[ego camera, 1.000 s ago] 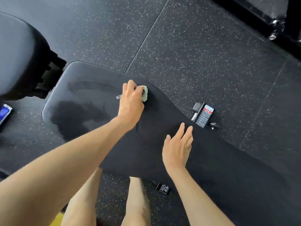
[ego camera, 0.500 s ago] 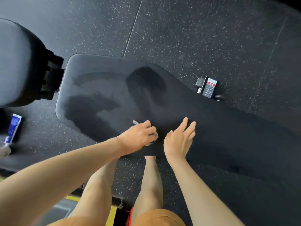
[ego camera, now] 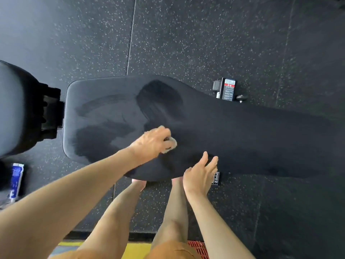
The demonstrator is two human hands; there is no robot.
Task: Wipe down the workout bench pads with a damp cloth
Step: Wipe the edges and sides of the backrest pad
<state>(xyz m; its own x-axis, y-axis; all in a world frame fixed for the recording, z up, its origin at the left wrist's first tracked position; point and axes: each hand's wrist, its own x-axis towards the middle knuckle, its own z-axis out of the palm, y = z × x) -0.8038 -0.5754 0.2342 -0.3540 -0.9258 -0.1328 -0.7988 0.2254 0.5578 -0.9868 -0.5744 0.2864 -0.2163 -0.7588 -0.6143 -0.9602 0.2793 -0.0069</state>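
A long black bench pad (ego camera: 233, 128) stretches across the middle of the view, with dark wet streaks on its left half. My left hand (ego camera: 152, 142) grips a small pale cloth (ego camera: 170, 144) and presses it on the pad near the front edge. My right hand (ego camera: 200, 173) is beside it to the right, fingers straight and spread, over the pad's front edge; I cannot tell if it touches. A second black pad (ego camera: 13, 113) stands at the far left, joined by a dark bracket (ego camera: 49, 111).
Speckled black rubber floor (ego camera: 205, 34) lies all around. A labelled bench foot (ego camera: 226, 89) with a knob sits behind the pad. A blue and white packet (ego camera: 15, 181) lies on the floor at left. My bare legs stand under the pad's front edge.
My left hand dragged the cloth from the far side of the pad to the front edge, leaving a fresh dark streak, then moved slightly right and up. The right hand stayed near the front edge.
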